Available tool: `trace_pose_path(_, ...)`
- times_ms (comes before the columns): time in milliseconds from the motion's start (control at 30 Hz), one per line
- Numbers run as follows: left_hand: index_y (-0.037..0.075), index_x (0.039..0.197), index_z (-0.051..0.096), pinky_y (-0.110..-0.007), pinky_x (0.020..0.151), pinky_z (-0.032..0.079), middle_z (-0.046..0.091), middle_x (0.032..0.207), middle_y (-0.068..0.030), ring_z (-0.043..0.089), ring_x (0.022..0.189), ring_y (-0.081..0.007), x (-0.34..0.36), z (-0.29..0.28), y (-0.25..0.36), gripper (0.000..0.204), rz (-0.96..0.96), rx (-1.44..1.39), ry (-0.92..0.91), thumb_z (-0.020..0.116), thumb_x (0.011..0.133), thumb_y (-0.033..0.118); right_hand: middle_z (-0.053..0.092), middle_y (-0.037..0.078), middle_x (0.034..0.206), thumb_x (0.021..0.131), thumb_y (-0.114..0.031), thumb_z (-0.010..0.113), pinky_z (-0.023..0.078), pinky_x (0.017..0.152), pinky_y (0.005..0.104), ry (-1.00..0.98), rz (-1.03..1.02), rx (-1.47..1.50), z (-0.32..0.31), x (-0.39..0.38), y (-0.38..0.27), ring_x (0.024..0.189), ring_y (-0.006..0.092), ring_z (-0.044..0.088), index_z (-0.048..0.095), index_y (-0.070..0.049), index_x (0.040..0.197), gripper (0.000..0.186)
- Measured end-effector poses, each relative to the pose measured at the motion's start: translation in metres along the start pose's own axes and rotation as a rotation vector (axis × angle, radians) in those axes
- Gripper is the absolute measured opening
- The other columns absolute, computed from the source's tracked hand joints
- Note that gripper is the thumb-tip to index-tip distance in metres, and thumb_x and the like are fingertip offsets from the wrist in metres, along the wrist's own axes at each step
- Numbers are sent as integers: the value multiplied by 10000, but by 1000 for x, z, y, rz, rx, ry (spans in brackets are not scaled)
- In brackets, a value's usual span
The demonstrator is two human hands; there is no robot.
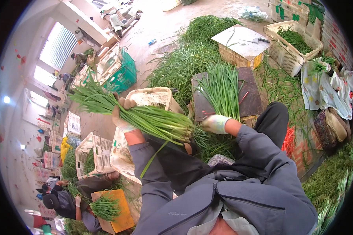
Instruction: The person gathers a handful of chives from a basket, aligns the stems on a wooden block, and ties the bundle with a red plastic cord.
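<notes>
Greens (155,120) in left fingers (126,103), bundle (222,90) on board (251,90)

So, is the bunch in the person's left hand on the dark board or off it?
Off it: the left hand grips the green bunch to the left of the dark board, where another bunch lies.

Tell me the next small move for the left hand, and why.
Probably swing the left hand toward the dark board, bringing its green bunch beside the second bunch lying there. The right hand is at that bunch's lower end, and red strands show on either side, so gathering both there seems sensible.
</notes>
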State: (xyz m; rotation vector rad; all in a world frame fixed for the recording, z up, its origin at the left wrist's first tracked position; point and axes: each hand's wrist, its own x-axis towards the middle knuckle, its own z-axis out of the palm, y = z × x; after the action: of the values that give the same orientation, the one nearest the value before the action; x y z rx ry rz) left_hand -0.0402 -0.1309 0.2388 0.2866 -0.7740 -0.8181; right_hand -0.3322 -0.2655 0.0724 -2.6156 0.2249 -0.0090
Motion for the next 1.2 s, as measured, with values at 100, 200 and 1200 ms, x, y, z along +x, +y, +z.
trace_pose_path(100, 52, 1344, 511, -316, 736, 393, 443, 825, 26, 433, 748, -117, 2, -17, 15, 457, 24, -1, -17, 598, 906, 152, 662, 161, 860, 838, -225, 642, 516, 769, 463, -34, 4, -4, -5, -17, -9, 856, 379, 641, 660, -87, 999, 213)
trace_pose_path(200, 62, 1346, 507, -339, 753, 418, 461, 829, 10, 460, 758, -138, -2, -27, 11, 456, 24, 65, 45, 602, 908, 148, 645, 106, 897, 824, -181, 667, 533, 724, 407, 616, -167, 217, -37, -15, -62, 846, 318, 656, 659, -123, 1033, 217)
trace_pose_path(1200, 50, 910, 619, -384, 691, 544, 655, 852, -97, 639, 733, -249, 11, -20, -3, 207, 140, 316, 815, 618, 902, 258, 684, 213, 957, 810, -459, 698, 518, 816, 433, 449, 140, 507, -2, 4, -64, 933, 381, 658, 656, -43, 1108, 514)
